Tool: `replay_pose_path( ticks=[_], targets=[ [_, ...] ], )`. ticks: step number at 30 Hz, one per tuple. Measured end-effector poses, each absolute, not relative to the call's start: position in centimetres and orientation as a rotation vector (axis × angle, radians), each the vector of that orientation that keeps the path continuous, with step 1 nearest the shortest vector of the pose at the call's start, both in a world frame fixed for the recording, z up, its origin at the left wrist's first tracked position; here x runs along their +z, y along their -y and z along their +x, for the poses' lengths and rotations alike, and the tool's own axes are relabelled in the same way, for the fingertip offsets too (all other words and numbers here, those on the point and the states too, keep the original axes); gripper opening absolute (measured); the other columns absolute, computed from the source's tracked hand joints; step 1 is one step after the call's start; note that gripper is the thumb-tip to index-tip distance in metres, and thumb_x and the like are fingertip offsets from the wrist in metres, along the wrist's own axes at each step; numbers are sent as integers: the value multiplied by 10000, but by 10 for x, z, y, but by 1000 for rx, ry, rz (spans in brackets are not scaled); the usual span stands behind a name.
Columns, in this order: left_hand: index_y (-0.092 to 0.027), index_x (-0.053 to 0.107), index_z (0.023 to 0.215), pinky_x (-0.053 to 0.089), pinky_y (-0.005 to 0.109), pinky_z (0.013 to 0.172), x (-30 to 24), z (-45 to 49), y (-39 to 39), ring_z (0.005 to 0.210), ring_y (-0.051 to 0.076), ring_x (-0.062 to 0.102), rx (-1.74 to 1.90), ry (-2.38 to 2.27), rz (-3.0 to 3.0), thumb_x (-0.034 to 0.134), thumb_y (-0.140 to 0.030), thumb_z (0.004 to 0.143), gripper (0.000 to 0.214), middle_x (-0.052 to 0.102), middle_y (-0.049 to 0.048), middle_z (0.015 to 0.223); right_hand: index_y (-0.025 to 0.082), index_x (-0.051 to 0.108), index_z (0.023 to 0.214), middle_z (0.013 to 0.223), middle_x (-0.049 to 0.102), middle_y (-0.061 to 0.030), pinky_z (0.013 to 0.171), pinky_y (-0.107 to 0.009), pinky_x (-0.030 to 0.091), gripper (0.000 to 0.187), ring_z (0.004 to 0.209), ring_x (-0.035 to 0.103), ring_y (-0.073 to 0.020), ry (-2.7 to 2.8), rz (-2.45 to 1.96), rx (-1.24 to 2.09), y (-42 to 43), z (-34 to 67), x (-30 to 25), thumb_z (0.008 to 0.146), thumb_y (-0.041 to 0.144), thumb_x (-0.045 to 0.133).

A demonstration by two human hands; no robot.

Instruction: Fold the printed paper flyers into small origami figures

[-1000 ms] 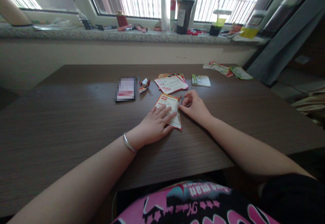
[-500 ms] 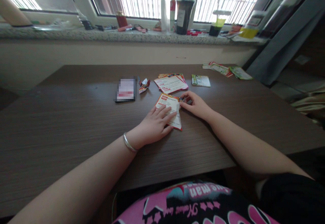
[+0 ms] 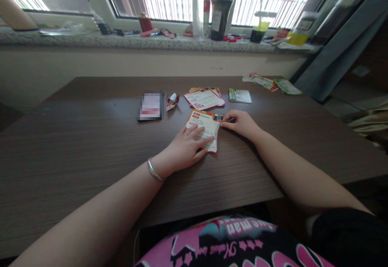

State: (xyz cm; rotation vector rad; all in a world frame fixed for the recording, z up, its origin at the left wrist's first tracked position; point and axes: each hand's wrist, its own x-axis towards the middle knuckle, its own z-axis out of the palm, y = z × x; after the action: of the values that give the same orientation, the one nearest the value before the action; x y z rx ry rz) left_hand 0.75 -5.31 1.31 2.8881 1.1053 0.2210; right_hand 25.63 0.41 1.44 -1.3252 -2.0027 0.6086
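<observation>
A printed paper card [image 3: 206, 122], white with red labels and an orange, patterned top edge, lies on the table in front of me. Spread flat across its lower part, my left hand [image 3: 188, 146] presses it down with the fingers apart. My right hand [image 3: 241, 123] pinches the card's upper right corner between thumb and fingers. Along its right side the paper looks creased and slightly raised. Just beyond it sits a stack of similar cards [image 3: 204, 99]. A crumpled paper piece [image 3: 172, 101] rests to the left of that stack.
A dark-edged flat object with a blurred face [image 3: 150, 107] lies left on the wooden table [image 3: 75, 150]. Small green-and-white cards [image 3: 240, 96] are right of the stack, with more paper pieces [image 3: 287, 87] at the far right. Bottles and a dark cup [image 3: 218, 18] line the windowsill.
My right hand has moved a little to the right with the card's corner, and the folded-in right side has opened outward. My left hand stays in place.
</observation>
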Motion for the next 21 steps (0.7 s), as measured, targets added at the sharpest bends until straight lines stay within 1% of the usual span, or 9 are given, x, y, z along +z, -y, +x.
replay_pose_path(
  ticks=[2,5,8,11,13,15,17,19,21],
  targets=[
    [-344,472,1371,258,596,1091,13,8,54,1357,343,358,221,-1104,2898,399,-420,951,433,400,77,1488,187,670,712,776,687,-33,682,-317,499,119,691,613,-156,2011,-1348,564,-1,254,17,732,283,737],
    [-322,452,1388,249,617,1088,12,10,55,1368,359,328,218,-1086,2912,374,-402,964,438,422,54,1480,190,661,705,795,681,-29,687,-306,494,119,713,610,-151,2064,-1304,486,4,251,23,744,281,727],
    [-278,447,1393,250,584,1109,11,10,55,1394,340,295,239,-1049,2920,371,-383,971,442,425,63,1478,192,649,722,765,667,-19,692,-301,485,98,704,604,-148,2097,-1263,417,12,246,27,750,263,713],
    [-258,462,1381,275,540,1115,13,11,54,1385,315,323,269,-999,2929,391,-361,968,432,415,80,1480,199,615,759,718,637,2,623,-280,449,96,635,566,-132,2012,-1315,338,20,239,28,767,268,682],
    [-274,479,1363,279,553,1108,15,11,53,1370,310,348,289,-987,2930,400,-351,967,411,421,81,1473,205,584,813,680,599,27,571,-258,424,139,587,542,-119,1946,-1357,334,23,235,28,753,274,689],
    [-283,502,1337,286,560,1103,16,11,54,1363,306,362,303,-978,2926,403,-341,968,387,434,82,1460,206,569,908,670,579,43,561,-247,421,230,575,542,-114,1894,-1366,379,25,233,27,735,272,705],
    [-271,518,1319,305,533,1105,16,11,54,1364,295,365,319,-965,2913,406,-327,969,371,446,85,1450,201,574,957,674,580,44,569,-247,423,284,579,542,-114,1868,-1369,432,24,232,25,722,274,716],
    [-250,518,1316,315,492,1116,16,11,54,1373,279,358,338,-948,2895,405,-325,971,370,450,83,1449,193,599,906,669,591,35,571,-249,416,233,577,531,-114,1860,-1389,488,22,231,23,722,283,712],
    [-234,510,1321,303,464,1133,15,11,53,1387,266,341,357,-941,2878,402,-337,974,378,450,77,1453,186,603,785,645,593,30,562,-247,400,158,564,511,-109,1857,-1415,549,20,232,20,723,289,706]
  ],
)
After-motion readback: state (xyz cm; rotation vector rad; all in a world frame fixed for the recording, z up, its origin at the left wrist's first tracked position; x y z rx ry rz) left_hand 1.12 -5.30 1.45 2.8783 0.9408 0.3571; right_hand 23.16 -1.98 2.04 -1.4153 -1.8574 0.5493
